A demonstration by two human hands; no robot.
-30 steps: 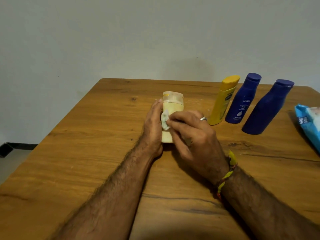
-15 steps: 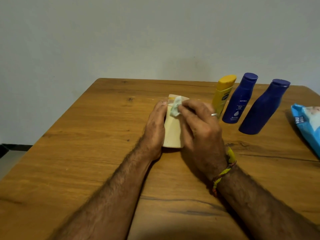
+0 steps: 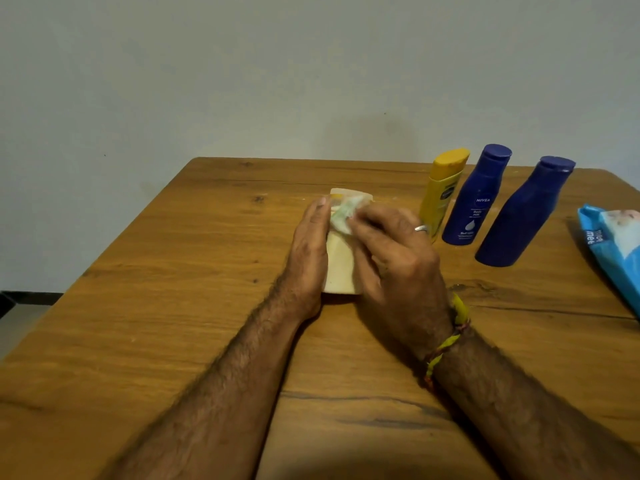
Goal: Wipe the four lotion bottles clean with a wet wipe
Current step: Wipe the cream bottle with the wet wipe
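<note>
A pale cream lotion bottle (image 3: pixel 341 268) stands on the wooden table (image 3: pixel 180 306) between my hands. My left hand (image 3: pixel 308 258) lies flat against its left side, fingers straight. My right hand (image 3: pixel 394 258) pinches a crumpled wet wipe (image 3: pixel 343 214) against the bottle's upper part near the cap. A yellow bottle (image 3: pixel 441 192), a blue Nivea bottle (image 3: pixel 476 199) and a second blue bottle (image 3: pixel 523 216) stand in a row to the right, untouched.
A light blue pack of wet wipes (image 3: pixel 613 244) lies at the table's right edge. A plain wall rises behind the table. A strip of floor shows past the left edge.
My right hand has carried the wipe from the middle of the cream bottle up to its cap end. The left hand kept steadying the bottle.
</note>
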